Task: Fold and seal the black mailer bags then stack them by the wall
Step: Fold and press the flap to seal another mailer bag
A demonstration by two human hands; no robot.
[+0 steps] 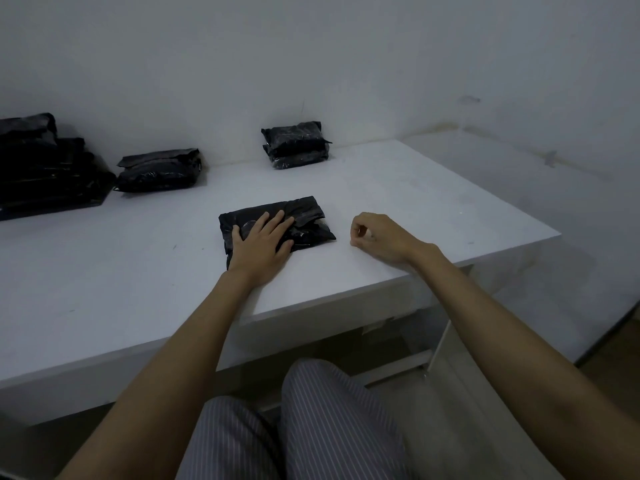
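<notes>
The left hand (261,242) lies flat, fingers straight and a little apart, on the folded black mailer bag (304,220) at the middle of the white table (433,209); the right hand (375,237) hovers just beside it, fingers loosely curled on nothing I can make out. To seal well, I would keep that palm pressing and run the fold down firmly. Against the wall (346,64) stand three stacks: a two-bag stack (294,145), a low stack (159,169) and a tall stack (41,164), whose counts I cannot tell.

Mailer bag (304,216): black plastic film, creased, faint sheen. 3 stacks by the wall (294,145), (159,169), (41,161): same glossy, wrinkled black plastic. Table (415,202): smooth white matt laminate, lightly scuffed. Trousers (329,427): striped woven cloth.
</notes>
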